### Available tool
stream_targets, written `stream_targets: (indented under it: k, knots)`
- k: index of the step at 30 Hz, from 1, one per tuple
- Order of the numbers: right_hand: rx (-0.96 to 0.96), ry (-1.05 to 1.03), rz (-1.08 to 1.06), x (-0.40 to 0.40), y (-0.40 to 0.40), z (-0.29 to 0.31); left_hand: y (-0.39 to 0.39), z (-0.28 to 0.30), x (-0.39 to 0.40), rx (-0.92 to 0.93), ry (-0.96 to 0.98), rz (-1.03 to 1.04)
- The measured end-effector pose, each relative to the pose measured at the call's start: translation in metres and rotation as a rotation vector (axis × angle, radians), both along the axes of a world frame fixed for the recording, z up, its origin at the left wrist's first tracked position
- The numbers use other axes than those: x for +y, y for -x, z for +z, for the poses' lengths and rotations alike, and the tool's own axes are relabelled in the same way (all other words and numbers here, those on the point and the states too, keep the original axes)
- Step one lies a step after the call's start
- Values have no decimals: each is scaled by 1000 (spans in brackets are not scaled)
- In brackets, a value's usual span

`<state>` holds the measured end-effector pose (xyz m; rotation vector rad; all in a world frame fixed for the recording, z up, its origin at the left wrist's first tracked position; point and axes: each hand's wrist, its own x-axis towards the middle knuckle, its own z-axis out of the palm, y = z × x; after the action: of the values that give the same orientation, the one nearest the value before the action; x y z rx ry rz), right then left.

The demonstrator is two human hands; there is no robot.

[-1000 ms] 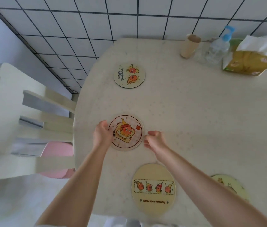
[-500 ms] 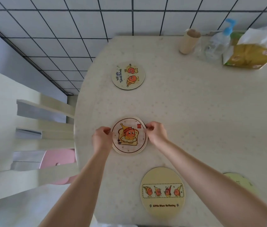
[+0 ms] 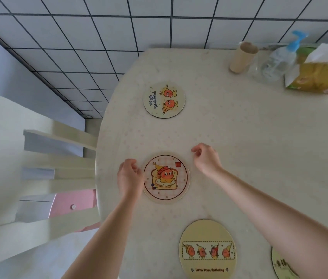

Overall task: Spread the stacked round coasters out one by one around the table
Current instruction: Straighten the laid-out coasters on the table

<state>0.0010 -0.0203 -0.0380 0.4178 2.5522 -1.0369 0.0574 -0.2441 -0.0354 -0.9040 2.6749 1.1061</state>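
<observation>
Both hands have let go of the toast coaster (image 3: 166,178). It now lies flat near the left edge of the table (image 3: 259,148). The left hand (image 3: 128,177) sits just beside it, fingers loosely curled, holding nothing. The right hand (image 3: 206,159) has lifted away, fingers loosely bent and empty. This coaster looks placed.

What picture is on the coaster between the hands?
A cartoon toast character on pink check inside a dark red ring, on the coaster; head view.
</observation>
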Motion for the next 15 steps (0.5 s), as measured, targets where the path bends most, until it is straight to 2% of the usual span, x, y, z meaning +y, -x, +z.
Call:
stream_targets:
  k: [8,11,12,15]
  knots:
    - [61,-67,72,8,121,20,102,4,9,76,43,-115]
    - [101,-77,80,3,164,26,136,7,19,69,-22,-33]
    - [106,-79,80,0,178,26,146,7,24,42,-117,63]
    - [107,-71,110,-13,213,27,165,9,44,-94,-632,408]
